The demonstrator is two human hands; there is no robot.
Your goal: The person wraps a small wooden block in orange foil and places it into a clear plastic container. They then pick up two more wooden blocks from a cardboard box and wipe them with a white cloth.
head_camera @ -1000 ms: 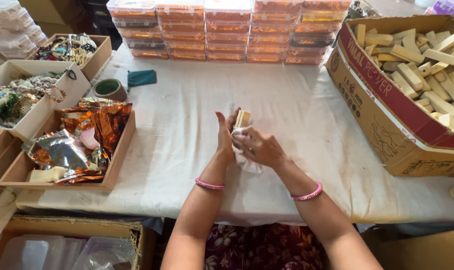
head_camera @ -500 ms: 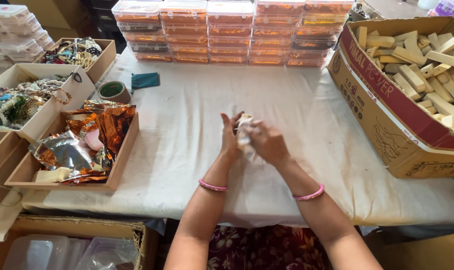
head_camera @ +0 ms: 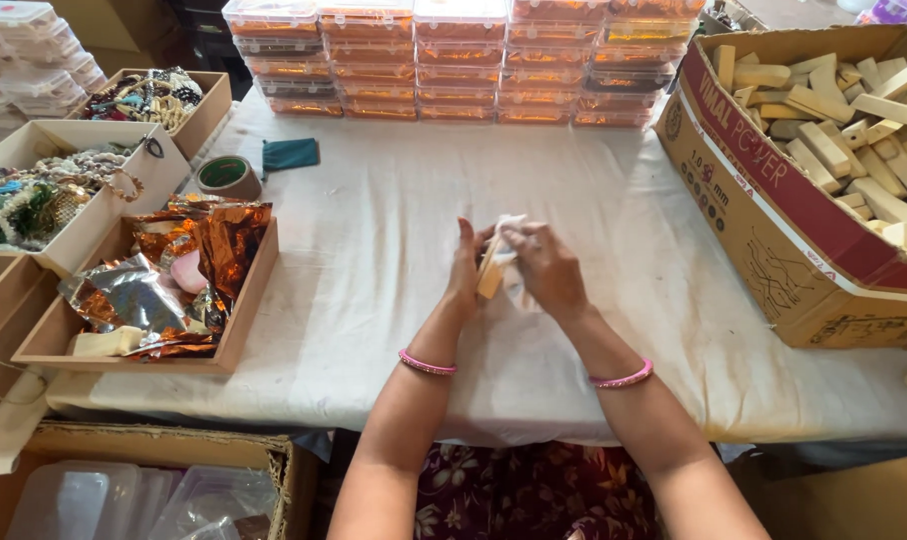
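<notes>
1. Along the table's (head_camera: 374,300) left edge sit open cardboard boxes of beaded ornaments (head_camera: 34,195), and nearer the front a shallow tray (head_camera: 244,320) heaped with crinkled copper and silver foil (head_camera: 209,245). A roll of tape (head_camera: 229,177) and a small teal pouch (head_camera: 292,154) lie just behind the tray.

2. Across the back edge runs a stacked row of clear lidded boxes (head_camera: 454,60) with orange contents.

3. At the middle of the white cloth, the left hand (head_camera: 467,265) stands upright, palm turned inward, fingers straight, backing a small pale wooden block (head_camera: 491,275) rather than closing round it.

4. The block sits between the two hands, lifted just off the cloth. Its long axis runs nearly upright, leaning a little, upper end towards the back edge and lower end towards the person.

5. The right hand (head_camera: 546,268) has its fingers pinched together on thin white wrapping (head_camera: 509,228) at the block's upper end.

6. I'd judge the block light, stiff and smooth, not fragile, best held by its long flat faces. The wrap looks flimsy and likely to crease or slip.

7. At the right edge stands a big carton (head_camera: 774,250) full of similar pale blocks (head_camera: 854,120), well apart from the hands.
</notes>
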